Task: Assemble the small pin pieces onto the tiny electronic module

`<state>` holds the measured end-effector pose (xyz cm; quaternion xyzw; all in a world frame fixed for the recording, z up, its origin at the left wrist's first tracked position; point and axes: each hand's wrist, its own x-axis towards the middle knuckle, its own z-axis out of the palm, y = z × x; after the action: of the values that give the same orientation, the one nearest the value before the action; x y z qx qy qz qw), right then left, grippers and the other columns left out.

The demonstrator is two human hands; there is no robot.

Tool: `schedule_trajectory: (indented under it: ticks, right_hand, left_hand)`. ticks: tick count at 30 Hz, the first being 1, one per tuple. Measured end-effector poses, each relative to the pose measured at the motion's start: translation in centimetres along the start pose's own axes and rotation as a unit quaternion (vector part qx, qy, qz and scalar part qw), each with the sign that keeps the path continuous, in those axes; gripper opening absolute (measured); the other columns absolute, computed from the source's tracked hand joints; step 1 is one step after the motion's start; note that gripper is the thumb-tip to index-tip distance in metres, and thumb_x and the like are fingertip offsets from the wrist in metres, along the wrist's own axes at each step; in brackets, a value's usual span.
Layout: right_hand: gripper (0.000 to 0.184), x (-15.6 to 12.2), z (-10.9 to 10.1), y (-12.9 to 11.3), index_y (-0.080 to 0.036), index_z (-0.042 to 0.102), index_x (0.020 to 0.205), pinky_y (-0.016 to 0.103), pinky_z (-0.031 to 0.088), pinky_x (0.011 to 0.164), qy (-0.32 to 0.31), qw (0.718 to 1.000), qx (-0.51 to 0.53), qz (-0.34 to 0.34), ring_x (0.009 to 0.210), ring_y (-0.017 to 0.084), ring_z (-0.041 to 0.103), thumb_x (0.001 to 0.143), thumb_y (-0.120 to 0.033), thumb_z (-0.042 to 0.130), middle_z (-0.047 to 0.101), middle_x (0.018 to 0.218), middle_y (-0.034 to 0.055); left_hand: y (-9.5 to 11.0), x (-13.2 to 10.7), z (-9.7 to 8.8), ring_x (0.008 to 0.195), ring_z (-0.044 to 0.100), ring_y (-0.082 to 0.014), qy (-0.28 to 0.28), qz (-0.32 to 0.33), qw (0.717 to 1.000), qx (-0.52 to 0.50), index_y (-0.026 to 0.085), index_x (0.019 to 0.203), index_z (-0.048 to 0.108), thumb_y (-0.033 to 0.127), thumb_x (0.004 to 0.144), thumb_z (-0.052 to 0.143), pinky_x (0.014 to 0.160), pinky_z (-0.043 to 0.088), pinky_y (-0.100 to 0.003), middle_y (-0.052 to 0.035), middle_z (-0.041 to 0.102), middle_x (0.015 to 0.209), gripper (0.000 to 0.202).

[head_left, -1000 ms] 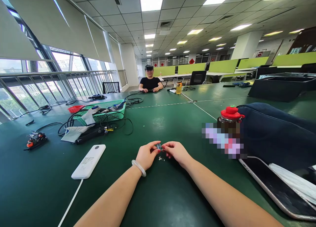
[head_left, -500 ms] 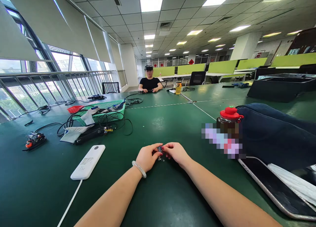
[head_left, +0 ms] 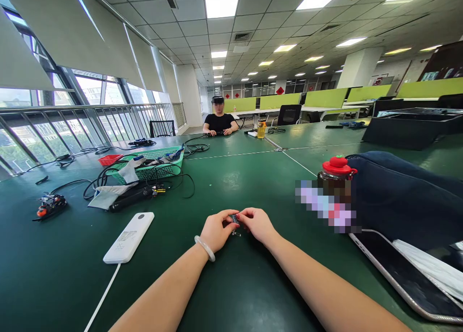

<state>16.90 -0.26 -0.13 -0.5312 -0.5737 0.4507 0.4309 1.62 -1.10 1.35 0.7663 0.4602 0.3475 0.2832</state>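
A small dark-bluish piece is pinched between the fingertips of both hands, just above the table. My left hand, with a pale bangle at the wrist, grips it from the left between thumb and fingers. From the right, my right hand closes thumb and fingertips on its other side. The piece is too small and too covered to tell its kind. Just below the fingertips a tiny shiny bit shows; I cannot tell whether it is attached to the piece or lies on the green table.
Left: a white power bank with a cable, a green basket of cords, and a small device. Right: a red-lidded jar, a dark bag and a tablet-like device. Another person sits across the table.
Both hands stay almost in place, still holding the small piece. It has shifted very slightly between the fingertips.
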Motion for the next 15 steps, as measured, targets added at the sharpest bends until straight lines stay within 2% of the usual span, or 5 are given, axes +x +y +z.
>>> schedule_trajectory:
  ticks: [4, 9, 15]
  right_hand:
    - [0.019, -0.49, -0.16, -0.55, -0.018, 0.061, 0.066, 0.022, 0.035, 0.050, 0.018, 0.994, -0.096, -0.051, 0.052, 0.010, 0.047, 0.069, -0.035, 0.055, 0.057, 0.057, -0.0018]
    - [0.018, -0.80, -0.08, -0.79, -0.019, 0.061, 0.072, 0.022, 0.038, 0.056, -0.001, 0.985, -0.137, -0.100, 0.061, 0.012, 0.051, 0.075, -0.033, 0.049, 0.062, 0.068, -0.0006]
    - [0.017, -1.05, 0.01, -0.92, -0.020, 0.058, 0.068, 0.023, 0.036, 0.060, -0.012, 0.956, -0.237, -0.172, 0.064, 0.012, 0.051, 0.079, -0.029, 0.049, 0.060, 0.069, -0.0009]
  left_hand:
    - [-0.15, 0.04, 0.15, 0.060, 0.051, -0.0108, -0.002, -0.002, 0.999, -0.042, 0.018, 0.101, 0.060, 0.024, 0.071, 0.057, 0.062, 0.043, -0.023, 0.0017, 0.057, 0.066, 0.031]
    - [-0.17, 0.03, 0.21, 0.057, 0.048, -0.0094, -0.010, 0.002, 0.997, -0.072, 0.018, 0.106, 0.055, 0.019, 0.070, 0.056, 0.058, 0.041, -0.021, 0.0044, 0.049, 0.061, 0.036]
    - [0.34, -0.25, -0.07, 0.056, 0.046, -0.0096, -0.024, 0.027, 0.999, -0.010, 0.019, 0.107, 0.051, 0.014, 0.069, 0.051, 0.057, 0.038, -0.021, 0.0056, 0.046, 0.059, 0.039]
